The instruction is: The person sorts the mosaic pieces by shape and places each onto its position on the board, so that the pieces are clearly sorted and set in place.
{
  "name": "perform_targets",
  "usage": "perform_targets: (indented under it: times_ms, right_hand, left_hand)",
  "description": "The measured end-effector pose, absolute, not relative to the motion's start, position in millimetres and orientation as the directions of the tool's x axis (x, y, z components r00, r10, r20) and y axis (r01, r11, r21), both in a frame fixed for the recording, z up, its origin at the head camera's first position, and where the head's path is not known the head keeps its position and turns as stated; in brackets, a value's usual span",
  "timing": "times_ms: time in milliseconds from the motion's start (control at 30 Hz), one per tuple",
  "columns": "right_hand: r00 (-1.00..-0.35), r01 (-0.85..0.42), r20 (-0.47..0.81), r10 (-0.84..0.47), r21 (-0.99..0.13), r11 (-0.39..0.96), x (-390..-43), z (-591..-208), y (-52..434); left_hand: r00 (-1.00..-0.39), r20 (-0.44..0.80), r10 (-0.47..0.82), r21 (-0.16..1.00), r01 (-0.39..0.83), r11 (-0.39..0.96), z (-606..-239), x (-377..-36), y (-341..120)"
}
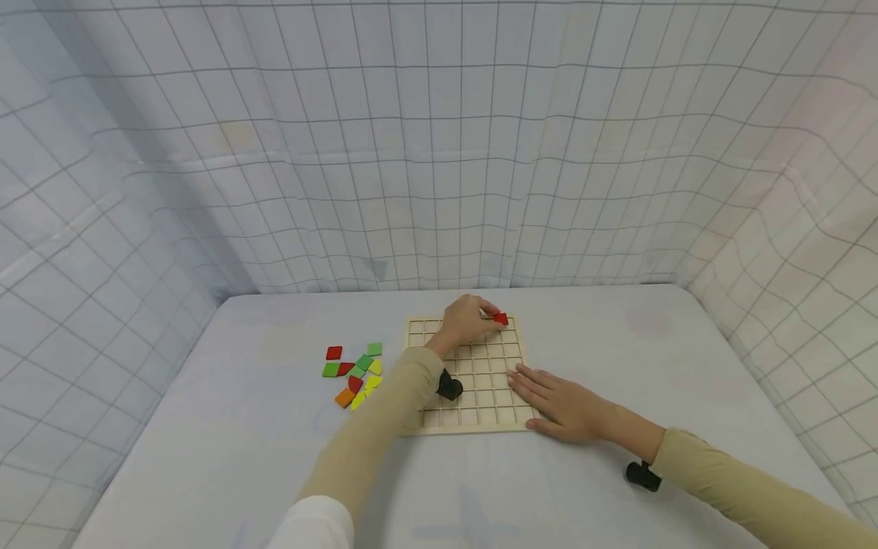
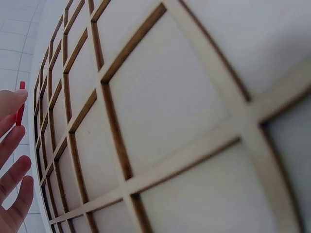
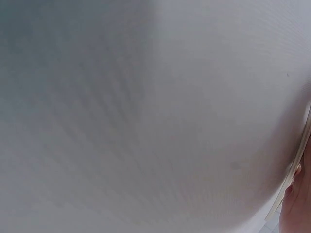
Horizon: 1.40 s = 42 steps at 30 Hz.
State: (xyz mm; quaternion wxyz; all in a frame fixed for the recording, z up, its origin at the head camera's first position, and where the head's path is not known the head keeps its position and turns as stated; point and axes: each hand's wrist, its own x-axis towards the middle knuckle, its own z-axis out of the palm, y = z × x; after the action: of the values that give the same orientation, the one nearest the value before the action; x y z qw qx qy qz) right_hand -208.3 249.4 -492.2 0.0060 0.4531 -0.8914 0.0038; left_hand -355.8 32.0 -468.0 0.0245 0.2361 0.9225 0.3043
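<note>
Left hand (image 1: pixel 469 320) pinching red tile (image 1: pixel 501 319) over far right corner of wooden grid board (image 1: pixel 473 415), right hand (image 1: pixel 562 404) lying flat, fingers straight, pressing board's near right edge, loose coloured tiles (image 1: pixel 355 370) sitting left of board on white table (image 1: pixel 240 427)

No text, labels, brands or numbers can be read anywhere here. The wooden grid board (image 1: pixel 473 381) is left blank, the coloured tiles (image 1: pixel 355 369) are plain, and only a printed grid pattern is seen on the backdrop cloth (image 1: pixel 439 152).
</note>
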Motion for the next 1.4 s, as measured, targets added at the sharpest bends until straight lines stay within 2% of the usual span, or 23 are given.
perform_targets:
  times_ms: [400, 667, 1067, 1400]
  right_hand:
    - [-0.576, -0.817, 0.021, -0.817, 0.031, 0.576, -212, -492, 249]
    - [-0.571, -0.821, 0.015, -0.821, -0.003, 0.571, -210, -490, 248]
    - [-0.569, -0.822, 0.025, -0.822, 0.02, 0.569, -209, -491, 248]
    - [-0.579, -0.813, 0.039, -0.814, 0.047, 0.58, -209, -494, 250]
  left_hand:
    - [-0.881, 0.083, 0.466, 0.478, 0.446, 0.757, -471, -360, 42]
    - [-0.886, 0.098, 0.453, 0.447, 0.446, 0.775, -479, -362, 44]
    - [-0.901, 0.065, 0.429, 0.444, 0.411, 0.796, -474, -354, 50]
    - [-0.887, 0.087, 0.454, 0.473, 0.438, 0.764, -474, -350, 50]
